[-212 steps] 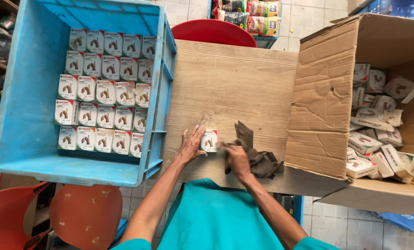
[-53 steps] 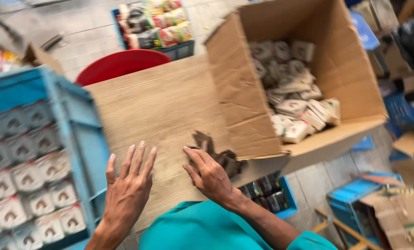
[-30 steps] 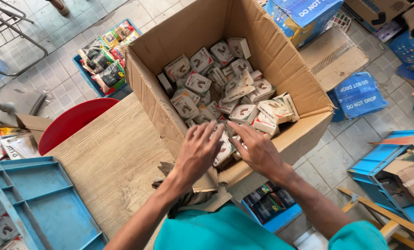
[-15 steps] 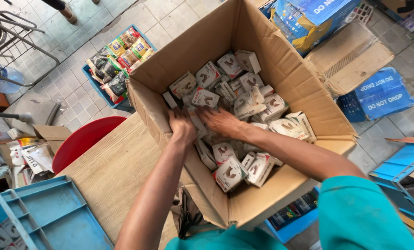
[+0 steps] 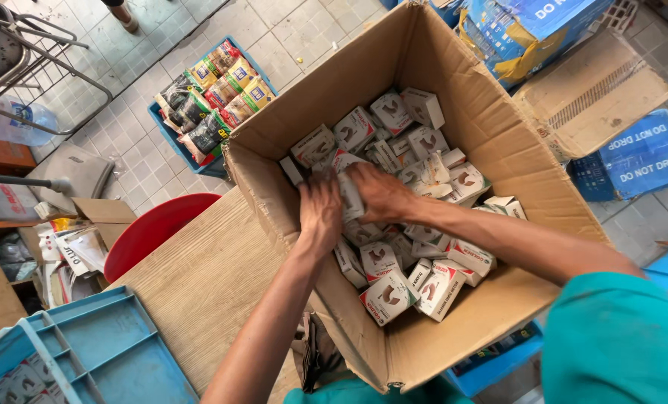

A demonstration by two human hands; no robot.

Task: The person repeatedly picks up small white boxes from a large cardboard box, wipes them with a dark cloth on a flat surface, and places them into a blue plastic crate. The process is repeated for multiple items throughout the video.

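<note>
Both hands inside the cardboard box (image 5: 491, 127): left hand (image 5: 320, 213) and right hand (image 5: 382, 193) fingers closed together around one small white box (image 5: 351, 196).

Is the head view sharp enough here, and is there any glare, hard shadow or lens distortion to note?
Head view: mostly sharp, even daylight, no glare. Slight softness on the left hand and right hand gathering small white cartons in the open brown cardboard box; soft shadow beneath them. Wide-angle stretch at the edges: the teal sleeve looms large and the blue plastic crate leans.
</note>
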